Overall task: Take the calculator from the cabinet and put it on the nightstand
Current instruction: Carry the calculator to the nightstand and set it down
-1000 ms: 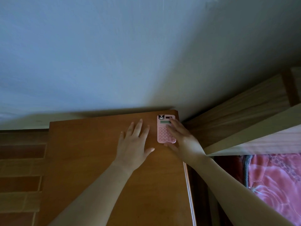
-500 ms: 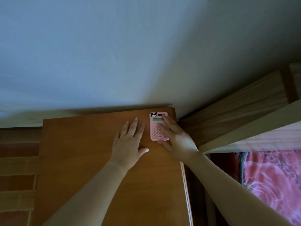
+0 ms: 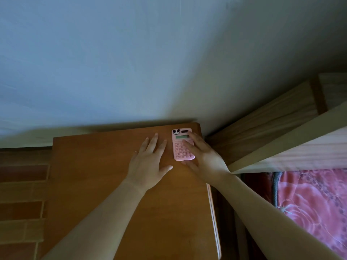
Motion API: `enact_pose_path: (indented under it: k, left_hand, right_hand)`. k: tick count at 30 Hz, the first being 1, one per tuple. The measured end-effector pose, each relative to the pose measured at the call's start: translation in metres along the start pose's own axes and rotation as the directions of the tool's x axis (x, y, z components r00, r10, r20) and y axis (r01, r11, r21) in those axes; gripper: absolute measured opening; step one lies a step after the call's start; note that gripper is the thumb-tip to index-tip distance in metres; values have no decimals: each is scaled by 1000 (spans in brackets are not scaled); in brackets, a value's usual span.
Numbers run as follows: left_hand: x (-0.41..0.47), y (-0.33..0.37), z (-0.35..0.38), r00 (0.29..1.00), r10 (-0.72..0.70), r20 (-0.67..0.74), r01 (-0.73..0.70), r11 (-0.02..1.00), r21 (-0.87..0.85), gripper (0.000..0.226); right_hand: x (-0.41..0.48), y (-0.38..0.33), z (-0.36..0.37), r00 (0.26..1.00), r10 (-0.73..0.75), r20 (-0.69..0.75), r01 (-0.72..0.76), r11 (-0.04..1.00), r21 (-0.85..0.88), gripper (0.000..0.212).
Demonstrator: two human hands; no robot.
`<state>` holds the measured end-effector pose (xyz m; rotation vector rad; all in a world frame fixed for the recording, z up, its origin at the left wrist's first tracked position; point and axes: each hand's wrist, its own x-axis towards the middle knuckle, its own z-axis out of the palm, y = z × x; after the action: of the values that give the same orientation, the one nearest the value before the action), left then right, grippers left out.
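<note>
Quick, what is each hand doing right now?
Left hand: open, flat on the cabinet.
Right hand: open, fingers resting on the pink calculator.

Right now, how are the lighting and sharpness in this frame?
Head view: dim, cool light; the calculator is sharp enough to show keys. The cabinet top casts a soft shadow on the wall; wide-angle bending shows at the edges. No glare.

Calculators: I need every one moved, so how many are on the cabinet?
1: the pink calculator lies at the cabinet top's back right corner, under the right hand's fingers.
</note>
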<state>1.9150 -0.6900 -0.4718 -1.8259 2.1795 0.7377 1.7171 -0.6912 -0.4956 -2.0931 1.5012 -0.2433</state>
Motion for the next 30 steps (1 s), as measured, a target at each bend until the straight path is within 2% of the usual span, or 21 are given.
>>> enact_pose_path:
  k: [5,13,17,20,26,30]
  left_hand:
    - [-22,6,-40,998,15,-66,-17,1000,-23,74]
    - [-104,29,-132,995,20,-96,-30,994,-104,63]
    - [-155,36,-174,989,-15,-146,-19,972,-233,58]
    - [-202,41,-206,979,-41,-200,-11,968,-250,56]
    - [-308,64,-269,953,-132,-272,50,957,-287,51]
    - [-359,88,-288,926,-188,-329,81,946,-312,47]
  right_hand:
    - [-11,-26,-33,997,82,5,-82,997,-3,56]
    - [-65,-114,-118,987,158,31,-161,974,159,53]
    - [-92,-169,-173,998,67,-8,-64,982,176,52]
    - [-112,-210,-217,1000,-19,-15,20,992,126,54]
    - [-141,-267,-275,985,-104,139,95,993,70,52]
    - [-160,-291,-301,953,-243,181,230,969,91,51]
